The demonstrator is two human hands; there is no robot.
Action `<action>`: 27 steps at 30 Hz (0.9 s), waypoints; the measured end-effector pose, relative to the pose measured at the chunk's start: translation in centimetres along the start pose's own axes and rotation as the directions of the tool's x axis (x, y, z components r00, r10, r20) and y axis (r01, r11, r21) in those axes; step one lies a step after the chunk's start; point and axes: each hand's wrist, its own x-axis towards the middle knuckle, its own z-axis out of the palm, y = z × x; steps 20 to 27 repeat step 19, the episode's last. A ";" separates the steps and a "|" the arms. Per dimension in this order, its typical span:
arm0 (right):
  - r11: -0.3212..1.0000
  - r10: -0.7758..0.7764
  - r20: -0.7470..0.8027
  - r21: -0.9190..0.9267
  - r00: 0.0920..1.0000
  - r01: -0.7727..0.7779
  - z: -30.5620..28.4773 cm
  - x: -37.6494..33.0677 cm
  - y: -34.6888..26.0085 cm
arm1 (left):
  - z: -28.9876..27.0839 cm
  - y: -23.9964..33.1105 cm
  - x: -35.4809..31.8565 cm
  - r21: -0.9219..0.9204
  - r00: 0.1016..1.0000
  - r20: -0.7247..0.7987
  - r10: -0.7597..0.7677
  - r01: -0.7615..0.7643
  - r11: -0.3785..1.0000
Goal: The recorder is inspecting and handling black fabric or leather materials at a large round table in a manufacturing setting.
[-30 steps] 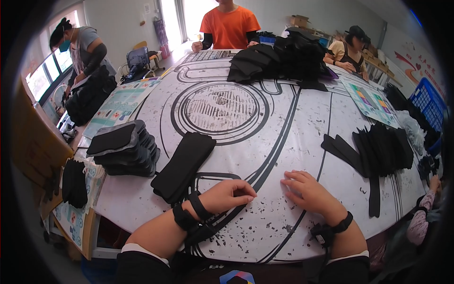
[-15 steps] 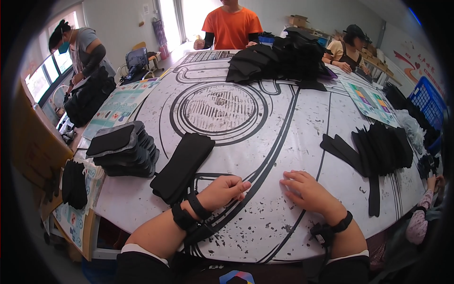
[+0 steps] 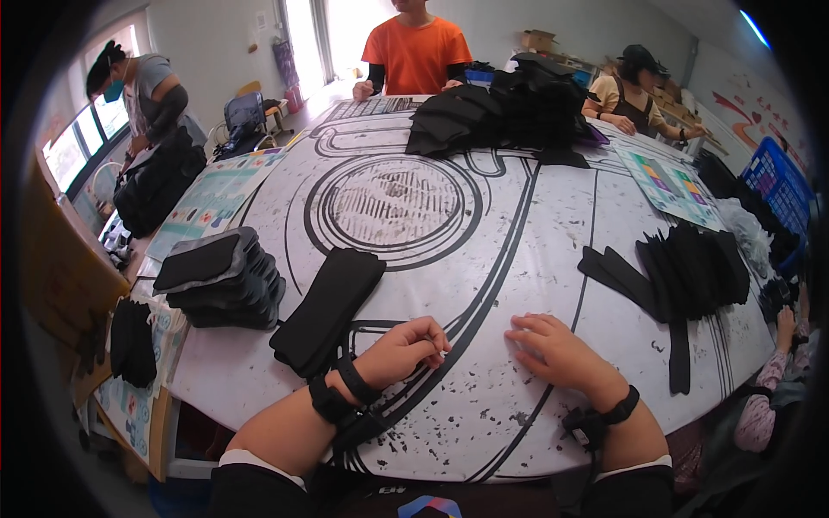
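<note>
Folded black fabric piece (image 3: 328, 309) lies flat on the printed white table (image 3: 484, 224), a long dark strip running from about 1 o'clock down to 7 o'clock, just beside my left hand (image 3: 404, 352) and on its 10 o'clock side. I see my left hand resting on the tabletop with the fingers curled loosely into the palm; it grasps nothing and does not touch the strip. My right hand (image 3: 560, 350) lies palm down at 3 o'clock from the left, near it but apart, fingers released and spread flat on the table, holding nothing. Both wrists carry black straps.

Out at 9 o'clock from the strip, near the table's left edge, sits a stack of black and grey folded pieces (image 3: 220, 278). At 3 o'clock, well apart from my right hand, a fan of black strips (image 3: 682, 276) spreads across the right side of the table. At 12 o'clock, far across the table, a heap of black fabric (image 3: 501, 116) is piled in front of a person in an orange shirt (image 3: 417, 53). A second person (image 3: 142, 91) stands at 10 o'clock beside the windows, and a third, seated (image 3: 637, 86), is at 1 o'clock. A blue crate (image 3: 781, 186) stands at the right rim.
</note>
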 end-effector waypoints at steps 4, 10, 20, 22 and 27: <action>1.000 -0.030 -0.015 -0.001 0.999 0.030 0.2 0.0 0.3 | 0.1 -0.1 -0.1 -0.024 0.999 0.009 0.043 -0.042 0.999; 0.997 -0.071 -0.014 -0.011 0.997 0.071 0.8 -0.3 1.1 | 0.5 0.4 -0.4 0.008 0.999 -0.019 0.037 -0.037 0.999; 0.999 -0.038 -0.022 -0.036 0.999 0.037 1.1 -0.4 1.0 | 1.2 1.5 -0.7 0.010 0.997 -0.078 -0.029 0.030 1.000; 0.999 -0.038 -0.022 -0.036 0.999 0.037 1.1 -0.4 1.0 | 1.2 1.5 -0.7 0.010 0.997 -0.078 -0.029 0.030 1.000; 0.999 -0.038 -0.022 -0.036 0.999 0.037 1.1 -0.4 1.0 | 1.2 1.5 -0.7 0.010 0.997 -0.078 -0.029 0.030 1.000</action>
